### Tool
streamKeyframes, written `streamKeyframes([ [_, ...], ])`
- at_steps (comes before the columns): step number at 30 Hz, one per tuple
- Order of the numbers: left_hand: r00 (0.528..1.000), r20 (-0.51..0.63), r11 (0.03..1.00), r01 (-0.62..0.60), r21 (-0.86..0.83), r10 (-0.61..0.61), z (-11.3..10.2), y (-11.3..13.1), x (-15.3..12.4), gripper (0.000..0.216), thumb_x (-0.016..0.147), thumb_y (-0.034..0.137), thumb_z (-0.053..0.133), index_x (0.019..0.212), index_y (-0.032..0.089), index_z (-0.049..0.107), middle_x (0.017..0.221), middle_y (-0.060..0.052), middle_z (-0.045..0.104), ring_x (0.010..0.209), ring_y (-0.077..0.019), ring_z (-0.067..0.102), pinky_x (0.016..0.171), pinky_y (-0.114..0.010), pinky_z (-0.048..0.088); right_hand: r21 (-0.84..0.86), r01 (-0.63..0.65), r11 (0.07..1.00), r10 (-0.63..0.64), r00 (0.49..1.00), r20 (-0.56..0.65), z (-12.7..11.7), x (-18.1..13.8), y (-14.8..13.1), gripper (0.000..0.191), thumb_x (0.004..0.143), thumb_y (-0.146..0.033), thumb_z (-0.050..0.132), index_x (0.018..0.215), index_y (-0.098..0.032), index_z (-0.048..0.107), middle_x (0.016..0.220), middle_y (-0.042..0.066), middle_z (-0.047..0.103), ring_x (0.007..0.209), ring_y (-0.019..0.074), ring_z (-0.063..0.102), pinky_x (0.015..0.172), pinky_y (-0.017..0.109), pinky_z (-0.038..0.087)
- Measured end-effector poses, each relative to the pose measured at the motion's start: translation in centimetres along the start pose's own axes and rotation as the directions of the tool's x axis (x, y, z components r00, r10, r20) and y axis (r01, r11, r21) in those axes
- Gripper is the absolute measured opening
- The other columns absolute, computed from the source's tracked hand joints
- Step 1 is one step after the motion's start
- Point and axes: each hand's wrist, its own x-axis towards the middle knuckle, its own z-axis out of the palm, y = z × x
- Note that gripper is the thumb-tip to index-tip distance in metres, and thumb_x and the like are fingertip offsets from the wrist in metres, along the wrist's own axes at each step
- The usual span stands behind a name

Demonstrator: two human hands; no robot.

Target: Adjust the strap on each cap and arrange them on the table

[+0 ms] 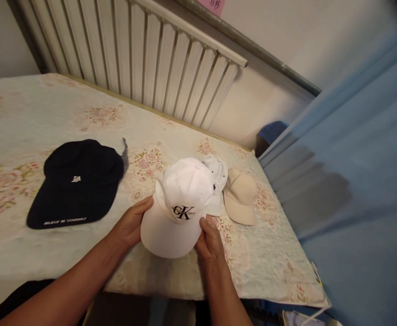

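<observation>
Both of my hands hold a white baseball cap (188,188) with black "CK" lettering, its brim toward me. My left hand (133,222) grips the left side where brim meets crown, thumb on top. On the other side, my right hand (210,237) pinches the brim's right edge; the fingers of both hands are partly hidden under the cap. Behind it, partly covered, is a second pale cap (219,172) with a small dark emblem. A beige cap (241,194) lies to the right of that one. To the left rests a black cap (79,181) with a white "LA" logo.
The caps lie on a flower-patterned bedspread (171,280). A white radiator (151,59) runs along the back wall. Blue curtains (355,181) hang on the right, with a dark blue object (271,133) behind their edge. Items (300,317) sit below the bed's front right corner.
</observation>
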Motion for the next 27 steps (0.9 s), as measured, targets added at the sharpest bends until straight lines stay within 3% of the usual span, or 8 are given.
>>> streamKeyframes([
  [5,0.991,-0.090,0.995,0.095,-0.039,-0.099,-0.07,0.33,-0.03,0.046,0.085,0.029,0.055,0.128,0.011,0.056,0.090,-0.013,0.075,0.086,-0.0304,0.071,0.083,-0.042,0.055,-0.001,-0.044,0.999,0.044,0.999,-0.022,0.24,-0.18,0.20,0.050,0.073,-0.025,0.072,0.120,-0.016,0.058,0.115,0.011,0.068,0.106,0.0250,0.064,0.091,0.040,0.051],
  [10,0.985,-0.077,0.986,0.151,-0.065,-0.156,-0.36,0.42,0.01,0.051,0.086,0.039,0.052,0.128,0.010,0.056,0.096,-0.014,0.074,0.092,-0.0324,0.069,0.086,-0.043,0.053,0.005,-0.079,0.997,0.079,0.996,-0.040,0.20,-0.19,0.35,0.048,0.070,-0.025,0.074,0.116,-0.016,0.061,0.109,0.011,0.070,0.102,0.0255,0.065,0.090,0.040,0.052],
  [20,0.969,-0.136,0.975,0.193,-0.106,-0.206,0.13,0.55,-0.22,0.052,0.087,0.042,0.049,0.125,0.007,0.058,0.092,-0.017,0.074,0.091,-0.0350,0.069,0.088,-0.048,0.051,0.054,-0.089,0.995,0.089,0.996,0.004,-0.04,-0.04,0.68,0.046,0.074,-0.022,0.071,0.119,-0.016,0.060,0.111,0.010,0.070,0.102,0.0242,0.066,0.092,0.040,0.051],
  [27,0.971,-0.135,0.974,0.180,-0.138,-0.198,-0.04,0.60,-0.04,0.052,0.086,0.041,0.051,0.125,0.009,0.058,0.093,-0.015,0.075,0.092,-0.0355,0.068,0.088,-0.048,0.052,0.051,-0.100,0.994,0.102,0.994,-0.028,-0.12,0.01,0.85,0.046,0.072,-0.022,0.072,0.117,-0.016,0.061,0.109,0.010,0.071,0.098,0.0243,0.067,0.091,0.041,0.051],
])
